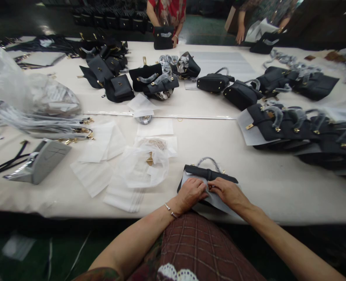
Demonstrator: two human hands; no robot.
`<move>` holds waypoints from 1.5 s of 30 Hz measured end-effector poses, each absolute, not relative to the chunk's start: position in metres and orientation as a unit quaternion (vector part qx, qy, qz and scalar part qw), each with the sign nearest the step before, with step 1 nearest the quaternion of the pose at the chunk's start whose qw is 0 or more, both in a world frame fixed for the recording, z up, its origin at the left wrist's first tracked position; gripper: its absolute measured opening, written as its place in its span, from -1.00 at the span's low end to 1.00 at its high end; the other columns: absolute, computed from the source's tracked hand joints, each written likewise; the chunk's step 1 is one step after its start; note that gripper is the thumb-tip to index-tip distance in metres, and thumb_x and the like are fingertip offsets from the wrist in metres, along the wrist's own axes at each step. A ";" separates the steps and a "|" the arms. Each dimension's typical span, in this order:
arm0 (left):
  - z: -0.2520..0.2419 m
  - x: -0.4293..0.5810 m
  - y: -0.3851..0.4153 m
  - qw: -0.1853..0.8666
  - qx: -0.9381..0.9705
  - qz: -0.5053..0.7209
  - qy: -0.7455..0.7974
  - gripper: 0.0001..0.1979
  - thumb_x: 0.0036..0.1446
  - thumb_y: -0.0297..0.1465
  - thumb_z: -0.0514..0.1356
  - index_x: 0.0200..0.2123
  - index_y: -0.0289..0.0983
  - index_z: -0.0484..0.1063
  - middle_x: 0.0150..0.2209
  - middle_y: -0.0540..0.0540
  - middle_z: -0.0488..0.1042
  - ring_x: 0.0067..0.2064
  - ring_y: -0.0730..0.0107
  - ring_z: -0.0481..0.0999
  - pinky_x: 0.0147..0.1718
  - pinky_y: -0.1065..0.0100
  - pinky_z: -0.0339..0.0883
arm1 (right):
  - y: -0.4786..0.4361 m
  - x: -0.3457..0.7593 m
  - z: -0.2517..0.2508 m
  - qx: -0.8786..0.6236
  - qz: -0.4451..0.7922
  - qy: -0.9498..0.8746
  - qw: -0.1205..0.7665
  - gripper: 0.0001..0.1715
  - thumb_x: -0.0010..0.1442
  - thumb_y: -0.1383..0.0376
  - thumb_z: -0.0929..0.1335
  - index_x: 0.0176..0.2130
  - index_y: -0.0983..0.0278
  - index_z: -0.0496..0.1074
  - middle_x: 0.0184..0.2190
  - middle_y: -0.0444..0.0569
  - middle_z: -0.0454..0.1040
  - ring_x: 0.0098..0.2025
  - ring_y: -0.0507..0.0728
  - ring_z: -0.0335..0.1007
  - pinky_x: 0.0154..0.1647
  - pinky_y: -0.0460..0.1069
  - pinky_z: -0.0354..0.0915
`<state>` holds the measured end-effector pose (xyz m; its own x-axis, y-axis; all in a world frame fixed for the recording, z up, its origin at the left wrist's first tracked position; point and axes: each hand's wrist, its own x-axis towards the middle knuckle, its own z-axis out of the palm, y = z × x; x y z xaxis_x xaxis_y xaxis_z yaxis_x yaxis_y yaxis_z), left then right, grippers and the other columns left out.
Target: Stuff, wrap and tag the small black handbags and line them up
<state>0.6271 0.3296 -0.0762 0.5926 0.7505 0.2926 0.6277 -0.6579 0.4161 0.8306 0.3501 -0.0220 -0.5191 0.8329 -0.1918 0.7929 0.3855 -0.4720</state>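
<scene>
A small black handbag [209,174] with a wrapped handle lies at the near edge of the white table [266,183], partly covered by a sheet of white tissue [216,200]. My left hand [190,192] rests on the bag's front with its fingers curled and pressed down on the tissue. My right hand [227,192] meets it at the middle of the bag, fingertips pinched at the clasp area. What the fingertips grip is too small to make out. A bracelet sits on my left wrist.
Several black handbags [301,125] lie in rows at the right and across the far side. Clear plastic bags and tissue sheets [143,166] lie left of my hands. A grey tape dispenser [41,160] sits at left. Two other people [167,15] stand at the far edge.
</scene>
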 end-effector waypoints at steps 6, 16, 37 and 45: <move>-0.076 0.627 0.331 0.126 0.886 0.246 0.371 -0.75 0.33 -0.24 0.14 -0.06 -0.29 0.36 -0.12 -0.12 0.46 -0.12 0.25 0.44 -0.10 0.25 0.31 | 0.362 0.828 -0.026 -0.482 0.245 -0.841 0.014 -0.81 0.18 0.38 0.31 -0.25 0.21 0.51 -0.30 -0.05 0.45 -0.25 0.14 0.46 -0.21 0.02 0.36; -0.085 0.628 0.330 0.085 0.902 0.274 0.322 -0.83 0.38 -0.37 0.07 -0.08 -0.24 0.43 -0.20 -0.07 0.48 -0.13 0.32 0.43 -0.10 0.23 0.24 | 0.373 0.839 -0.033 -0.404 0.183 -0.896 0.026 -0.80 0.28 0.33 0.26 -0.31 0.21 0.47 -0.33 -0.07 0.48 -0.29 0.09 0.45 -0.22 -0.03 0.34; -0.055 0.595 0.328 0.160 0.801 0.123 0.563 -0.48 0.24 -0.05 0.16 0.11 -0.27 0.33 0.17 -0.25 0.36 0.10 0.00 0.38 0.04 0.04 0.32 | 0.312 0.840 -0.085 -0.637 -0.049 -0.743 0.199 -0.32 0.36 -0.09 0.13 0.08 0.40 0.35 0.04 0.25 0.43 0.14 0.35 0.26 0.17 0.23 0.16; -0.041 0.596 0.366 0.268 0.764 0.067 0.583 -0.48 0.29 -0.01 0.06 0.09 -0.28 0.29 0.02 -0.20 0.39 -0.05 0.11 0.49 -0.12 0.19 0.41 | 0.341 0.866 -0.075 -0.713 0.217 -0.660 0.097 -0.31 0.20 -0.20 0.24 0.02 0.23 0.47 -0.01 0.12 0.44 -0.01 0.35 0.35 0.08 0.25 0.27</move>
<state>0.5963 0.3658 -0.0407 0.3107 0.9268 -0.2108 0.8556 -0.1760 0.4868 0.8661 0.3407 -0.0753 0.0348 0.9829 -0.1806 0.8985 -0.1099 -0.4249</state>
